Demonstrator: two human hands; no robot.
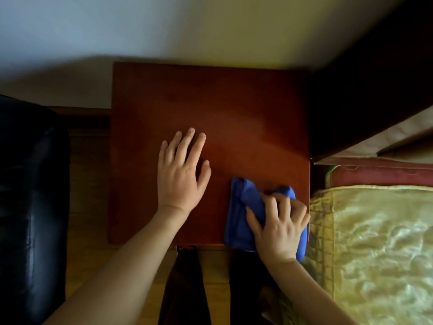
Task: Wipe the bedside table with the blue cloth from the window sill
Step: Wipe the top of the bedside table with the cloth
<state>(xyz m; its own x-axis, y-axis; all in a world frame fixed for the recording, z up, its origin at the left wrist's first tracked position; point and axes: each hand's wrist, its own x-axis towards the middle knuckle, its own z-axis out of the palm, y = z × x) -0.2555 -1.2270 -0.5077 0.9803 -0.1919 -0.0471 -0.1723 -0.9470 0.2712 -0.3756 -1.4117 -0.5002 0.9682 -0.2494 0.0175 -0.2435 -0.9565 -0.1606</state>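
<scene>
The bedside table (pixel 234 109) has a bare reddish-brown wooden top and stands against the pale wall. A crumpled blue cloth (pixel 243 214) lies at the table's near right corner, partly hanging over the front edge. My right hand (pixel 278 226) presses down on the cloth with bent fingers gripping its folds. Flat on the wood left of the cloth rests my left hand (pixel 181 174), fingers spread and holding nothing.
A bed with a shiny gold cover (pixel 375 249) borders the table on the right, under a dark headboard (pixel 375 78). A black leather chair (pixel 30 195) stands to the left. My dark-trousered legs (pixel 185 289) stand on the wooden floor just before the table.
</scene>
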